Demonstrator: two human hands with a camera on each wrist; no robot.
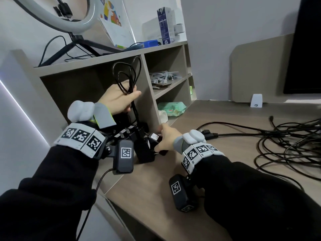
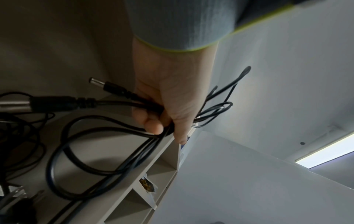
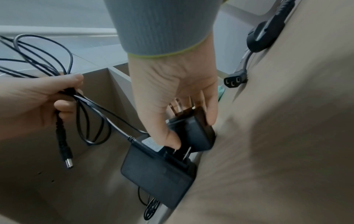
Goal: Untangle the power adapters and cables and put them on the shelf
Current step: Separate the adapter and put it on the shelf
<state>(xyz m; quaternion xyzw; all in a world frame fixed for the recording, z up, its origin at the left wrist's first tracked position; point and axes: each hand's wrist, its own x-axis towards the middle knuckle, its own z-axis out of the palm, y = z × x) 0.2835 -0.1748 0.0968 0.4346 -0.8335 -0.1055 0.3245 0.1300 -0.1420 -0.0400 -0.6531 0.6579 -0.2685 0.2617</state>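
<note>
My left hand (image 1: 119, 100) grips a looped bundle of thin black cable (image 1: 127, 75) at the mouth of the large left shelf compartment (image 1: 73, 91); its barrel plug (image 2: 107, 87) sticks out past my fingers. My right hand (image 1: 165, 138) pinches a small black power adapter (image 3: 195, 130) between thumb and fingers at the shelf's bottom front edge. A larger black adapter (image 3: 157, 172) lies just beside it, touching. In the head view several black adapters (image 1: 139, 140) stand packed on the compartment floor under my left wrist.
A tangle of black cables (image 1: 286, 145) covers the desk at right, with a three-pin plug (image 3: 234, 81) near my right hand. Green wipes packet (image 1: 171, 108) and white cables (image 1: 161, 77) fill the small compartments. A ring light stand (image 1: 76, 42) is on top; a monitor (image 1: 305, 46) far right.
</note>
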